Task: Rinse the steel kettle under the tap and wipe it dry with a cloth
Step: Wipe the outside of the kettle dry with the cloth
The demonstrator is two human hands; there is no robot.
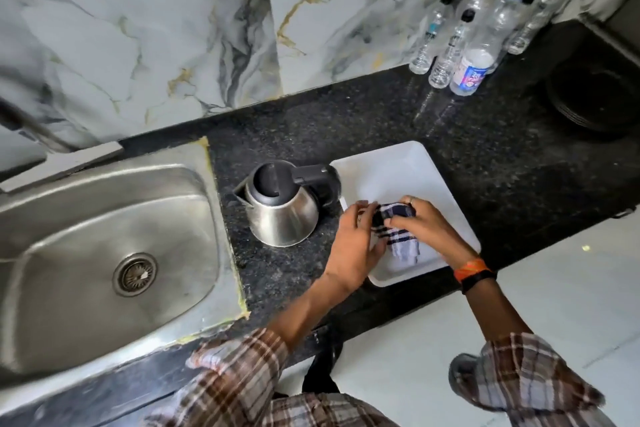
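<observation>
A black speckled granite counter (pixel 398 121) runs beneath a marble-patterned wall, with a stainless steel sink (pixel 69 218) set into its left end and the sink's round drain (pixel 135 274) dry in the basin. Just right of the sink stands the steel kettle (pixel 282 215), upright on the counter, its black lid closed, its spout pointing toward the sink and its black handle reaching toward a white rectangular tray (pixel 388 170). The handle's end overlaps the tray's near corner (whether they touch cannot be told). Over the tray both hands work a navy-and-white checked cloth (pixel 398 236): the left hand (pixel 356 246) has its fingers curled around the cloth's left side, and the right hand (pixel 427 225) presses down on top, fingers closed over the bunched fabric. A cluster of clear plastic bottles (pixel 474 35) stands against the wall, well apart from the kettle.
</observation>
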